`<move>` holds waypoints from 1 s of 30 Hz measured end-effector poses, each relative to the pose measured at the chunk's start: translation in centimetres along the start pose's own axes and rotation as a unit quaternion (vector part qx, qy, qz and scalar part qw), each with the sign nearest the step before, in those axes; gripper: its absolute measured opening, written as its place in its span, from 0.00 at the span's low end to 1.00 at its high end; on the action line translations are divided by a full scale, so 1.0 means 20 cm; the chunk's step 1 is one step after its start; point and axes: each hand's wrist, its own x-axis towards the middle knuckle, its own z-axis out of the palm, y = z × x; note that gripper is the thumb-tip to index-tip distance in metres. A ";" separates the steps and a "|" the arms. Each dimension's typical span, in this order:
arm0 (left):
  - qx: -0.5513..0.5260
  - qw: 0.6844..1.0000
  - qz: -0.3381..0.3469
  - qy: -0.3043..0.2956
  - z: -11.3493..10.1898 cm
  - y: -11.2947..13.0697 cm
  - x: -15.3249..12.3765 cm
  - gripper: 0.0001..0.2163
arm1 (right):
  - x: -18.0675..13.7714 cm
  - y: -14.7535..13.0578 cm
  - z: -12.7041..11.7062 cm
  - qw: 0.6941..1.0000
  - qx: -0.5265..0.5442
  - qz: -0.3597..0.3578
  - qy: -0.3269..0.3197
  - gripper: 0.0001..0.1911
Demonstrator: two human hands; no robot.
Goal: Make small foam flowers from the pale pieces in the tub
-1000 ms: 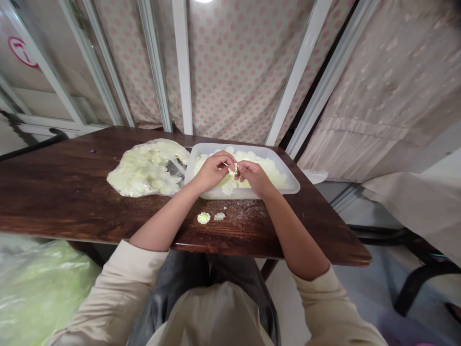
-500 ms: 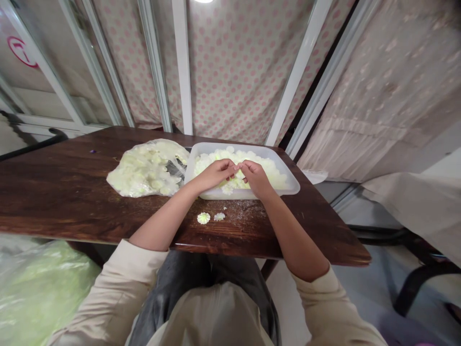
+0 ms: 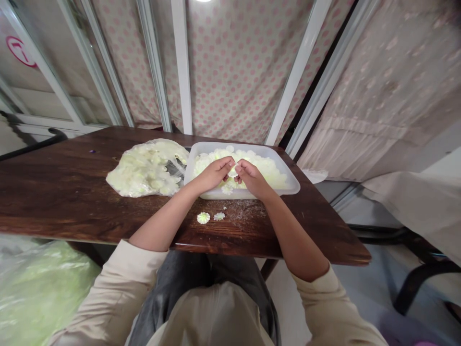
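Observation:
My left hand and my right hand meet above the near side of a translucent plastic tub. Between their pinched fingertips is a small pale yellow-white flower piece, partly covered by the fingers. Many similar pale flower pieces are heaped in the tub. On the table just in front of it lie a yellow-green flower piece and a smaller whitish one.
A clear plastic bag of pale pieces lies left of the tub on the dark wooden table. Another large bag with greenish contents sits low at the left. White crumbs dot the table's near part. Curtains and window frames stand behind.
My fingertips have drawn slightly apart and shifted a little to the left, so more of the flower piece shows between them. The things on the table have not moved.

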 end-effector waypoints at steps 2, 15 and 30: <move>0.035 0.999 0.000 0.015 0.00 0.00 0.00 0.13 | 0.00 0.00 0.00 1.000 0.002 0.001 -0.006 0.17; 0.046 0.998 0.010 -0.028 0.00 0.01 0.00 0.15 | 0.01 0.04 0.01 0.997 0.040 0.018 0.067 0.18; 0.109 0.988 -0.055 0.091 0.00 -0.02 0.01 0.19 | 0.01 0.03 0.03 1.000 -0.027 0.000 0.008 0.14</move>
